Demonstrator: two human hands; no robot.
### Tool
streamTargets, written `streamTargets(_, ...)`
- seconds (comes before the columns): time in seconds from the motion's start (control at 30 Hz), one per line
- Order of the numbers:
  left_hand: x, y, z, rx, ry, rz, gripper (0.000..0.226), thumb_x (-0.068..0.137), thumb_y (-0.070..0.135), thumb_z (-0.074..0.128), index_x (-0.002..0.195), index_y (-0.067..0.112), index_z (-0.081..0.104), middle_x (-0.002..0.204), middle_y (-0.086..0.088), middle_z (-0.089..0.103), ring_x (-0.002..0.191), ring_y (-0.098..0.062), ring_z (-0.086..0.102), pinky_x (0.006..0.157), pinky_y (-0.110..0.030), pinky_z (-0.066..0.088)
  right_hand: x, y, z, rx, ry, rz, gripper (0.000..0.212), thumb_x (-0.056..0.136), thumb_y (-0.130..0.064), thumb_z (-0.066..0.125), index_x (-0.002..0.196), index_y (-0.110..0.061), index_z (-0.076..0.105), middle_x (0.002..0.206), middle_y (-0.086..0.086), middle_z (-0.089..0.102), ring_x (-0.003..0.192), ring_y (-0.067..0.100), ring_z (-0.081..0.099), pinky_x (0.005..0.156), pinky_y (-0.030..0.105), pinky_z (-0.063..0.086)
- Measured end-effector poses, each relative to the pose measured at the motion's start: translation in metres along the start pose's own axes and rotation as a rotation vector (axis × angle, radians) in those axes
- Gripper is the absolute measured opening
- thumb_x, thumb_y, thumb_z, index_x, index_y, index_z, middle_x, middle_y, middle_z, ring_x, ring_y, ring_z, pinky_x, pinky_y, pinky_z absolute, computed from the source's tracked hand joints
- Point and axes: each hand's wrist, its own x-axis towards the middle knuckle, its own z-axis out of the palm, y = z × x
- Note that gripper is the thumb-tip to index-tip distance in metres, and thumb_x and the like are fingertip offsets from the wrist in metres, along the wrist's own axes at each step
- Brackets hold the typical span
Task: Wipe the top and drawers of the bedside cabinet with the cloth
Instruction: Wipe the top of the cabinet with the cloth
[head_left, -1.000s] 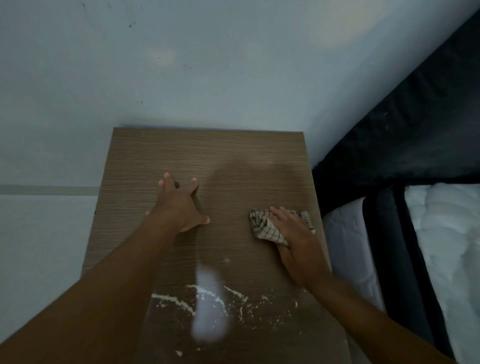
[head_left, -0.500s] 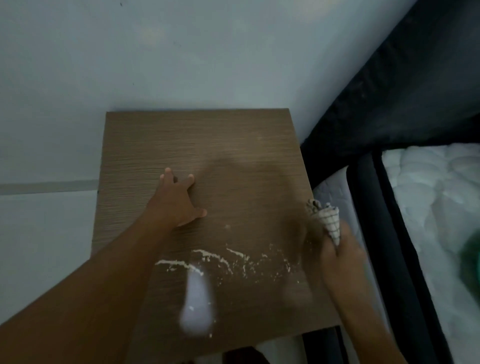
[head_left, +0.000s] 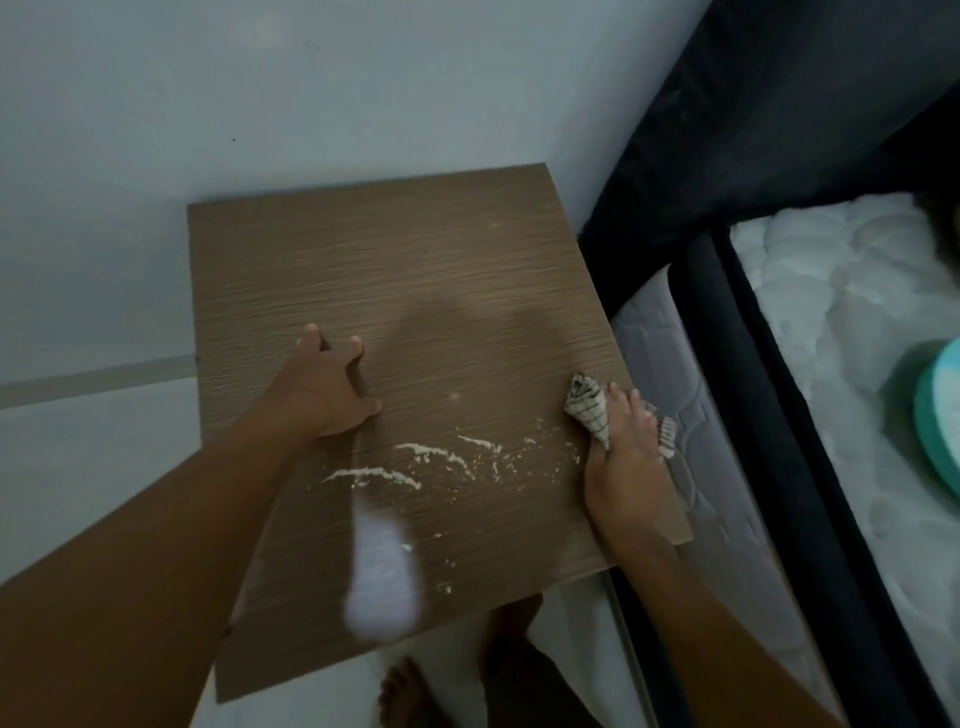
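Wooden top (head_left: 395, 270) braced with left hand (head_left: 327, 395), fingers straight and spread. Gripped cloth (head_left: 589, 410) under right hand (head_left: 626, 467) fingers, at the right edge. White crumbs (head_left: 415, 462) strewn nearer than all fingertips.

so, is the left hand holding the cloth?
No, the right hand grips the cloth at the edge of the cabinet top; the left hand rests bare on it.

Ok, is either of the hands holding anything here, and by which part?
The right hand grips the bunched cloth around its middle, at the right edge of the cabinet top. The left hand rests on it, holding nothing.
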Motion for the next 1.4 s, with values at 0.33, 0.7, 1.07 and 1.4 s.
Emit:
streamTargets(0.33, -0.011, -0.002, 0.005, 0.062, -0.028, 0.05, 0.089, 0.087, 0.048, 0.064, 0.155, 0.031, 0.009, 0.161, -0.011, -0.018, 0.15, -0.033, -0.004, 0.119, -0.045, 0.014, -0.072, -0.059, 0.05, 0.057, 0.003, 0.04, 0.054, 0.093, -0.012, 0.03, 0.145, -0.017, 0.038, 0.154, 0.002, 0.036, 0.147, 0.015, 0.017, 0.121, 0.029, -0.001)
streamTargets(0.7, -0.01, -0.005, 0.008, 0.0, -0.01, 0.058, 0.089, 0.085, 0.045, 0.067, 0.155, 0.032, 0.012, 0.162, -0.01, -0.017, 0.15, -0.031, -0.004, 0.119, -0.046, 0.015, -0.125, -0.154, 0.069, 0.204, -0.126, 0.183, 0.056, 0.091, -0.02, 0.024, 0.146, -0.024, 0.037, 0.155, -0.009, 0.031, 0.147, 0.007, 0.013, 0.121, 0.039, 0.014)
streamTargets(1.07, -0.013, -0.004, 0.006, 0.038, -0.023, 0.056, 0.088, 0.087, 0.046, 0.064, 0.155, 0.032, 0.01, 0.162, -0.01, -0.019, 0.15, -0.03, -0.007, 0.118, -0.048, 0.016, -0.066, -0.114, -0.051, 0.496, 0.038, 0.242, 0.025, 0.099, -0.026, 0.044, 0.119, -0.024, 0.058, 0.097, -0.012, 0.066, 0.084, 0.0, 0.062, 0.072, 0.025, 0.053)
streamTargets(1.4, -0.019, -0.019, -0.004, 0.092, 0.02, 0.124, 0.063, 0.095, 0.047, 0.051, 0.151, 0.03, 0.028, 0.164, -0.005, 0.001, 0.148, -0.032, 0.015, 0.116, -0.045, 0.02, 0.051, -0.142, -0.009, 0.225, -0.264, -0.336, 0.028, 0.099, -0.022, 0.046, 0.124, -0.021, 0.057, 0.1, -0.006, 0.065, 0.084, 0.009, 0.059, 0.069, 0.026, 0.044)
